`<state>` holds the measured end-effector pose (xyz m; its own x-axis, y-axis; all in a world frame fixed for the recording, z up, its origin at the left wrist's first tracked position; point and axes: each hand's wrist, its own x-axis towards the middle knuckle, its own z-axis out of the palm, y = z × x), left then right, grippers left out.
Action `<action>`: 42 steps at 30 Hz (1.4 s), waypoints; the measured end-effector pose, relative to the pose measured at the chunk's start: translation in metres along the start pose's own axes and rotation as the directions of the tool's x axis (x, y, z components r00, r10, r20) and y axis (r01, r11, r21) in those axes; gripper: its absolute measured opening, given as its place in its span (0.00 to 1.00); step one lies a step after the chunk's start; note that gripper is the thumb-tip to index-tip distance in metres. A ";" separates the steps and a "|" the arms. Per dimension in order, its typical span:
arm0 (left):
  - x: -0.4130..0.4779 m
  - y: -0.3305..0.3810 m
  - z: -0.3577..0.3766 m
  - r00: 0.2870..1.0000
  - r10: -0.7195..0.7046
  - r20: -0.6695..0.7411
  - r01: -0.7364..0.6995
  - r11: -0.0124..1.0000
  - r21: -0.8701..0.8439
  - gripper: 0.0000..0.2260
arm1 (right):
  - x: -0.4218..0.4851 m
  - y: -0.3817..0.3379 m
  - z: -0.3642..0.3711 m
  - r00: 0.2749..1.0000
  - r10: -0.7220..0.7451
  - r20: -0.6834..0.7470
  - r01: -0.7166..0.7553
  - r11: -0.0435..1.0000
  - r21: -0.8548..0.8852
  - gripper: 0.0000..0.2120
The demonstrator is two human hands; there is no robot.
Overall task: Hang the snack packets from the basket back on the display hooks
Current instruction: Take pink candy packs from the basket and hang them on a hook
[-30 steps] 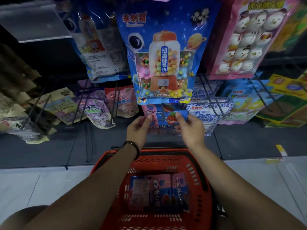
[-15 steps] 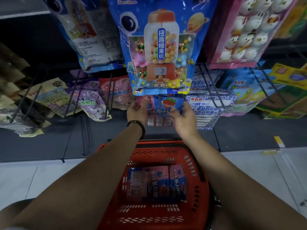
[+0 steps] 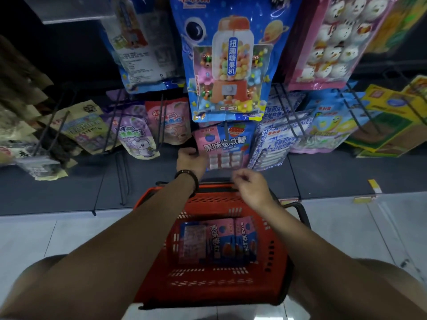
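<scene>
- Right hand (image 3: 251, 189) has let go of the packet (image 3: 225, 146) and drawn back toward the basket (image 3: 208, 199).
- Half a second ago both hands were on the packet, one at each side. Only the left hand (image 3: 191, 158) is there now.
- The packet hangs face out on a hook (image 3: 225, 132) in the lower row, just under the big blue candy bag (image 3: 228, 65).
- The left hand is at the packet's lower left edge with its fingers curled onto it. A dark wristband (image 3: 187, 175) sits on that wrist.
- The right hand hovers over the basket's far rim, clear of the packet. Its fingers are loosely curled and hold nothing.
- The basket stands on the pale floor (image 3: 46, 239), below both forearms.
- More packets (image 3: 218, 241) of the same kind lie flat in its bottom, side by side.
</scene>
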<state>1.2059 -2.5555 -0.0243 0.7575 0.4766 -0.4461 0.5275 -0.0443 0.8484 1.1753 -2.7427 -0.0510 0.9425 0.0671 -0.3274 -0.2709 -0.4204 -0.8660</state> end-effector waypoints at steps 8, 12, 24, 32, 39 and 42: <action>-0.066 -0.062 -0.082 0.817 -0.012 0.577 -0.411 0.688 0.598 0.02 | -0.020 0.067 0.030 0.881 0.388 0.272 -0.265 0.879 -0.395 0.11; -0.059 -0.098 -0.101 0.796 -0.029 0.605 -0.478 0.584 0.656 0.02 | -0.031 0.140 0.064 0.771 0.554 0.315 -0.434 0.818 -0.376 0.17; -0.021 -0.116 -0.078 0.781 -0.093 0.617 -0.423 0.648 0.633 0.06 | -0.023 0.226 0.115 0.717 0.685 0.130 -0.650 0.724 -0.230 0.15; -0.018 -0.123 -0.077 0.795 -0.110 0.596 -0.416 0.616 0.669 0.06 | -0.023 0.213 0.120 0.649 0.720 0.248 -0.716 0.687 -0.124 0.12; -0.017 -0.122 -0.080 0.800 -0.200 0.566 -0.318 0.658 0.682 0.06 | -0.033 0.197 0.122 0.746 0.588 0.312 -0.611 0.791 -0.031 0.02; -0.017 -0.121 -0.087 0.824 -0.167 0.542 -0.310 0.668 0.676 0.06 | -0.035 0.167 0.108 0.792 0.518 0.323 -0.546 0.838 -0.004 0.06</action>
<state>1.0954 -2.4818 -0.0947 0.7445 -0.0758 -0.6633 0.3781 -0.7709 0.5125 1.0761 -2.7172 -0.2255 0.5435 0.1277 -0.8297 -0.7405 -0.3926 -0.5455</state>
